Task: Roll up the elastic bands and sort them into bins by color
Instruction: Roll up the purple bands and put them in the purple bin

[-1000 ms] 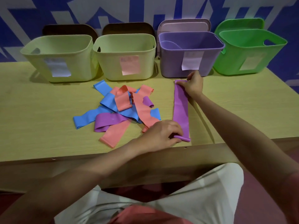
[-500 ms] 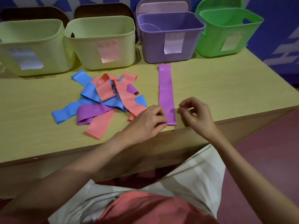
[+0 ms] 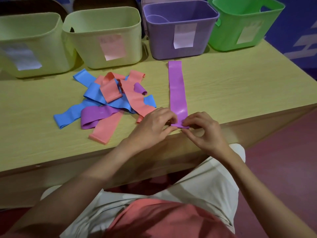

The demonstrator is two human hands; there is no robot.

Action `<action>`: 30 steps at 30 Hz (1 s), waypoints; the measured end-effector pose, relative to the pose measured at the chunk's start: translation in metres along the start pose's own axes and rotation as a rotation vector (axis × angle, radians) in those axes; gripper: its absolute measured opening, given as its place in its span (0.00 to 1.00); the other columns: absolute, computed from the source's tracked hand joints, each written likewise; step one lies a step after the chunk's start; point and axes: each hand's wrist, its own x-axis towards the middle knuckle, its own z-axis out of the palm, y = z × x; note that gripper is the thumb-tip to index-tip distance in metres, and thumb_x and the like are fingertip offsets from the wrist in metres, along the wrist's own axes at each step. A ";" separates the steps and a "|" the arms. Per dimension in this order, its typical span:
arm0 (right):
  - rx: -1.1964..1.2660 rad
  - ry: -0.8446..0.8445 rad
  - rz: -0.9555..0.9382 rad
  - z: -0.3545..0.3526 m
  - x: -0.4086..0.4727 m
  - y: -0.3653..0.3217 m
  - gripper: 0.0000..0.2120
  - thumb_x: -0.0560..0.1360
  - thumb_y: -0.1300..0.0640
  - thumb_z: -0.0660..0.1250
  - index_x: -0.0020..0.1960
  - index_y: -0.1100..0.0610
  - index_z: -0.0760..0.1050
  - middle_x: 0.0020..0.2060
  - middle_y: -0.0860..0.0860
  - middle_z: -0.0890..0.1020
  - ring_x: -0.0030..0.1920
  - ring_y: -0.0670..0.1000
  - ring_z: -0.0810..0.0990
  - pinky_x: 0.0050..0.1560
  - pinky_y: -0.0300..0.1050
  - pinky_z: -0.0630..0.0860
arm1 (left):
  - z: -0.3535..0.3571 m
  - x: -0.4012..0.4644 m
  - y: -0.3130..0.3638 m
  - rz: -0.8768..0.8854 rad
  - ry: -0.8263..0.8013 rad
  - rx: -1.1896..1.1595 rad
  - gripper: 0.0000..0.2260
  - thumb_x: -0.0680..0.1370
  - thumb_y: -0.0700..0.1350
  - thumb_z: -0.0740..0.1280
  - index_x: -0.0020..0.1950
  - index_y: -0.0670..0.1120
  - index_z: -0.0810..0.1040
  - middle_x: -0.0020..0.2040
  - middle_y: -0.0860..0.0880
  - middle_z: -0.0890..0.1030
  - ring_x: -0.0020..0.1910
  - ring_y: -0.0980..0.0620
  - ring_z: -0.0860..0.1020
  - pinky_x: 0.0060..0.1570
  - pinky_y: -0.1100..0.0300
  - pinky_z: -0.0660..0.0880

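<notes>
Between the fingertips of both hands, at the table's near edge, lies the near end of a purple band (image 3: pixel 177 91). That band runs flat and straight away from the fingers toward the purple bin (image 3: pixel 180 31), its far end stopping just short of the bin's front wall. The left hand (image 3: pixel 154 125) has its fingers curled and pinches the band's near left corner. The right hand (image 3: pixel 205 130) pinches the near right corner between thumb and forefinger, its other fingers loosely bent behind. The band's near end looks slightly turned up under the fingertips; how far it is rolled cannot be told.

Left of the left hand's fingers, a loose pile of bands (image 3: pixel 109 98) lies on the table (image 3: pixel 240 86): blue, salmon-pink and purple strips overlapping one another, with one salmon strip reaching close to the left hand's knuckles. Beyond the fingers, along the table's far side, four bins stand in a row. Two pale yellow-green bins (image 3: pixel 30 42) (image 3: pixel 103 36) sit beyond the pile, then the purple bin, then a green bin (image 3: pixel 243 24) beyond and right of the right hand. Each bin carries a paper label on its front. Something purple and curved shows inside the purple bin, though what it is cannot be told.
</notes>
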 end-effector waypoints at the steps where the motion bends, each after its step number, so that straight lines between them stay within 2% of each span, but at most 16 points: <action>1: -0.007 0.003 0.008 0.001 0.001 0.001 0.08 0.72 0.53 0.71 0.46 0.58 0.82 0.43 0.50 0.82 0.45 0.52 0.78 0.45 0.47 0.75 | 0.000 0.000 0.000 -0.002 -0.004 0.003 0.05 0.75 0.43 0.70 0.47 0.43 0.78 0.44 0.50 0.78 0.44 0.53 0.73 0.43 0.65 0.67; 5: -0.061 0.019 0.021 0.002 0.001 0.002 0.06 0.71 0.56 0.72 0.45 0.58 0.83 0.42 0.50 0.80 0.45 0.51 0.75 0.45 0.39 0.72 | 0.000 -0.001 0.001 -0.016 -0.012 0.025 0.04 0.75 0.43 0.70 0.45 0.43 0.80 0.43 0.50 0.78 0.45 0.54 0.74 0.44 0.68 0.64; 8: -0.092 0.039 0.036 0.005 -0.001 0.000 0.04 0.73 0.58 0.71 0.44 0.59 0.82 0.38 0.50 0.77 0.41 0.49 0.72 0.43 0.35 0.68 | 0.003 -0.002 0.001 -0.024 0.007 0.018 0.04 0.76 0.43 0.70 0.44 0.43 0.80 0.42 0.50 0.77 0.44 0.53 0.75 0.44 0.65 0.68; 12: -0.050 0.041 0.124 0.010 -0.001 -0.004 0.04 0.74 0.59 0.69 0.44 0.59 0.81 0.37 0.51 0.76 0.40 0.51 0.73 0.42 0.41 0.70 | 0.007 0.000 0.005 -0.057 0.056 0.032 0.02 0.74 0.39 0.70 0.43 0.42 0.82 0.40 0.48 0.77 0.42 0.50 0.74 0.44 0.63 0.67; 15: -0.030 0.049 0.232 0.014 0.002 -0.007 0.02 0.73 0.60 0.71 0.41 0.57 0.79 0.37 0.51 0.75 0.40 0.51 0.73 0.42 0.42 0.69 | 0.009 0.004 0.008 -0.111 0.072 0.029 0.03 0.73 0.38 0.69 0.41 0.43 0.83 0.39 0.48 0.78 0.42 0.48 0.74 0.45 0.61 0.67; 19: -0.036 0.107 0.374 0.019 0.010 -0.013 0.04 0.68 0.59 0.73 0.36 0.56 0.79 0.35 0.51 0.77 0.38 0.50 0.76 0.39 0.35 0.67 | 0.010 0.006 0.012 -0.206 0.102 0.010 0.04 0.71 0.41 0.68 0.40 0.44 0.84 0.38 0.49 0.79 0.42 0.47 0.75 0.45 0.55 0.71; 22: -0.061 0.120 0.435 0.020 0.012 -0.014 0.04 0.67 0.60 0.75 0.36 0.57 0.81 0.36 0.50 0.77 0.36 0.47 0.76 0.37 0.34 0.67 | 0.010 0.010 0.018 -0.276 0.118 0.001 0.02 0.70 0.40 0.70 0.37 0.45 0.82 0.38 0.49 0.79 0.42 0.48 0.76 0.45 0.54 0.72; 25: -0.058 0.131 0.448 0.018 0.012 -0.016 0.04 0.67 0.60 0.76 0.37 0.57 0.81 0.35 0.47 0.76 0.33 0.40 0.74 0.36 0.25 0.65 | 0.010 0.012 0.019 -0.323 0.095 -0.012 0.03 0.70 0.41 0.70 0.36 0.46 0.79 0.38 0.51 0.78 0.42 0.50 0.75 0.45 0.57 0.72; 27: -0.057 0.158 0.455 0.015 0.012 -0.014 0.06 0.65 0.58 0.78 0.38 0.56 0.81 0.34 0.45 0.73 0.32 0.39 0.73 0.36 0.25 0.66 | 0.010 0.012 0.017 -0.347 0.082 -0.040 0.04 0.71 0.41 0.70 0.35 0.46 0.78 0.38 0.53 0.78 0.42 0.52 0.75 0.45 0.59 0.71; 30: -0.036 0.176 0.459 0.009 0.015 -0.010 0.11 0.64 0.55 0.80 0.40 0.55 0.79 0.34 0.46 0.73 0.31 0.41 0.73 0.36 0.27 0.66 | 0.009 0.012 0.019 -0.374 0.083 -0.067 0.04 0.71 0.41 0.70 0.36 0.45 0.79 0.38 0.52 0.78 0.41 0.53 0.75 0.45 0.58 0.72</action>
